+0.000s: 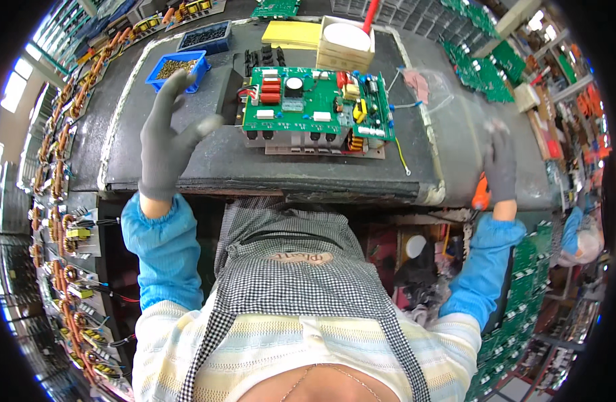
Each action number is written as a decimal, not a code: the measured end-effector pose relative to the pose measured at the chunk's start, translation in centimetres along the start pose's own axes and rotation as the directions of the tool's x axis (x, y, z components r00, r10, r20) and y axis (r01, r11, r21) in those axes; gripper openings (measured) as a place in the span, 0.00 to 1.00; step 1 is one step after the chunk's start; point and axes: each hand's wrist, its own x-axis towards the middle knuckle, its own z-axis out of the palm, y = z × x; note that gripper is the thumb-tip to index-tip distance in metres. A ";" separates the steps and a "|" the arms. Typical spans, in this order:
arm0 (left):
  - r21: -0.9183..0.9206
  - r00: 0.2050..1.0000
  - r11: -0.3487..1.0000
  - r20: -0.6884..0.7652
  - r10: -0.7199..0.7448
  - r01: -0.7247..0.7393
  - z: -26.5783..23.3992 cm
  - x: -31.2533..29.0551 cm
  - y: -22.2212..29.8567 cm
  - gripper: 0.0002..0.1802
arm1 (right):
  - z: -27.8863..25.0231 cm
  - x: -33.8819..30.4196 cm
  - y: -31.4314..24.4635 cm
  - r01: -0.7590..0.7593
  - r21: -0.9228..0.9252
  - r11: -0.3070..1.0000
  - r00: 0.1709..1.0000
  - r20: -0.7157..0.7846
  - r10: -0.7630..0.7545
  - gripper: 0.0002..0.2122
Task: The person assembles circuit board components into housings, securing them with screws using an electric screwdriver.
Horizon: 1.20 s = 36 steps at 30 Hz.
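Note:
A green circuit board crowded with red, white and yellow components sits on a metal base in the middle of the dark workbench. To its left my left hand, in a grey glove, is raised over the bench with thumb and fingers apart and nothing in them. Its fingertips reach toward a blue bin of small brass-coloured parts. On the far right my right hand, also gloved, is over the bench edge; its fingers are smeared by motion. Beside that wrist is an orange object, perhaps a tool handle.
Behind the board stand a dark blue bin of black parts, a yellow pad and a wooden box with a white round top. A pink cloth and a yellow-green wire lie to the right. Another person is at far right.

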 end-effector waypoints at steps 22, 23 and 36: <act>0.167 0.617 0.920 0.781 0.096 -0.354 6.0 9.3 1.8 0.74 | 0.8 15.4 -25.0 0.369 0.458 0.808 0.873 0.126 -0.470 0.49; 0.152 0.622 0.915 0.773 0.126 -0.374 6.0 9.4 1.6 0.74 | 0.7 15.7 -25.0 0.375 0.442 0.815 0.875 0.123 -0.469 0.49; 0.056 0.738 0.894 0.589 0.330 -0.444 3.8 8.7 1.2 0.72 | -2.1 12.5 -18.5 0.025 0.831 0.555 0.991 -0.094 0.097 0.30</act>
